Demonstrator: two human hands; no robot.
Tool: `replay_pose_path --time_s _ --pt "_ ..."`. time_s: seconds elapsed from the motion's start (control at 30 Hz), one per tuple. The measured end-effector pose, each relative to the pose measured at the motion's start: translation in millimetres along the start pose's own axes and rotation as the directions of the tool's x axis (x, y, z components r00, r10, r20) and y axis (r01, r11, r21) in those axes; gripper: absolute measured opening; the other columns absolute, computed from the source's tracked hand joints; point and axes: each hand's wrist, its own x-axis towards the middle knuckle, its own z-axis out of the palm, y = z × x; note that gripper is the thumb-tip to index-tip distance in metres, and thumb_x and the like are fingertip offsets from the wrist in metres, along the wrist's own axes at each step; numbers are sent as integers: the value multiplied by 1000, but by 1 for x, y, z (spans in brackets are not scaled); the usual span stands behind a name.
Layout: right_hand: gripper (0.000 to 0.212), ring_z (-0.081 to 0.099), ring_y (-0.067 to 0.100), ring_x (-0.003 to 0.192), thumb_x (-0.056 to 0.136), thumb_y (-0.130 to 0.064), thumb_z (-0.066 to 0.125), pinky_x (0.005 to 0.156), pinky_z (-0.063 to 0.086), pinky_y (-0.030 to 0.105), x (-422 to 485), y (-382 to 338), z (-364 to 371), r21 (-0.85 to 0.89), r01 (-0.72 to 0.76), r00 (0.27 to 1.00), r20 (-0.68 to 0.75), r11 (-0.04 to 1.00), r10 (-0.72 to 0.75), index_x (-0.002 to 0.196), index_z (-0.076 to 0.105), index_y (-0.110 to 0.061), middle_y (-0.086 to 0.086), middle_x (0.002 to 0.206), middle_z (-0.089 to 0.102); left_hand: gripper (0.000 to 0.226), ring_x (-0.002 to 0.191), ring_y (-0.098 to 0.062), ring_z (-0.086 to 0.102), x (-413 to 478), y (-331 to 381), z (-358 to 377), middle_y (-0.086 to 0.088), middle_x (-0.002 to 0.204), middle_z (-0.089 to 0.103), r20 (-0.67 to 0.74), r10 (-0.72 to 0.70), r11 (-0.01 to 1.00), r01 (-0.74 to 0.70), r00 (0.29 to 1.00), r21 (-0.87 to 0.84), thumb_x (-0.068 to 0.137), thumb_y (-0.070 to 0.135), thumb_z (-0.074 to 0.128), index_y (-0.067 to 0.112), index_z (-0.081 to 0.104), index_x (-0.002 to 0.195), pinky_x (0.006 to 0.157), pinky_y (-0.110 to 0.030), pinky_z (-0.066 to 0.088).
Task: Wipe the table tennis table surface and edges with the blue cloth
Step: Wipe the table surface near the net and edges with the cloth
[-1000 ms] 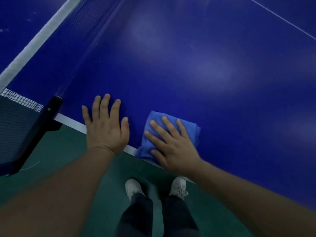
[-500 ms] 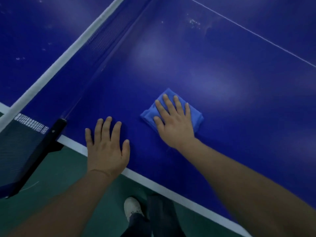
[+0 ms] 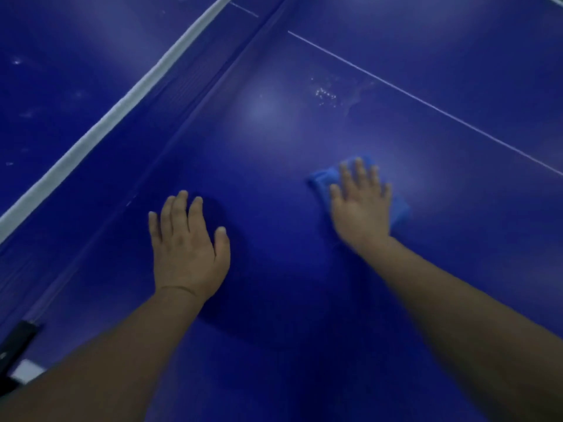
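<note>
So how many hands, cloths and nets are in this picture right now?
Hands: 2 (left hand, right hand)
Blue cloth: 1
Net: 1
Total: 4

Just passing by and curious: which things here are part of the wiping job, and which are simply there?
Part of the job: blue cloth, pressed flat under the right hand; table surface; white specks on it, likely still to wipe; left hand, resting flat on the table.
Simply there: net; black net clamp; white line.
</note>
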Motion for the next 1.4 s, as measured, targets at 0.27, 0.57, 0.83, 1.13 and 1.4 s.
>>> replay_pose_path --time_s 0.27,0.57,0.83,1.13,1.4 --pt "65 2 32 155 102 -52 19 122 2 60 121 32 -17 129 -337 940 -3 933 340 161 14 -26 3 169 5 70 153 -31 11 11 0 21 -18 161 22 29 -3 998 1 1000 58 94 44 29 0 38 147 125 -52 3" --pt "61 4 32 155 104 -49 22 122 3 59 154 71 -26 111 -439 896 -26 892 444 160 19 -27 1 169 9 71 149 -41 18 13 1 22 -25 157 24 19 15 996 -16 1000 87 90 42 33 -6 42 141 124 -55 3" --pt "58 8 33 154 105 -44 23 122 6 53 177 5 -24 87 84 996 3 993 -85 159 23 -22 4 168 14 71 148 -43 19 16 6 16 -27 156 25 54 -5 995 0 999 100 90 40 33 -8 42 142 122 -62 8" --pt "54 13 36 152 107 -31 19 123 12 52 260 51 -51 82 -322 942 -70 943 328 159 22 -14 11 167 16 70 149 -43 19 14 1 20 -26 157 25 73 13 992 -22 997 128 91 41 34 -6 42 142 123 -58 6" --pt "53 22 31 151 105 -31 28 122 12 45 178 -68 -33 126 526 846 22 841 -532 153 38 -12 9 162 31 70 149 -42 19 15 3 18 -27 157 25 81 13 992 -23 997 128 91 41 34 -7 43 141 124 -55 3"
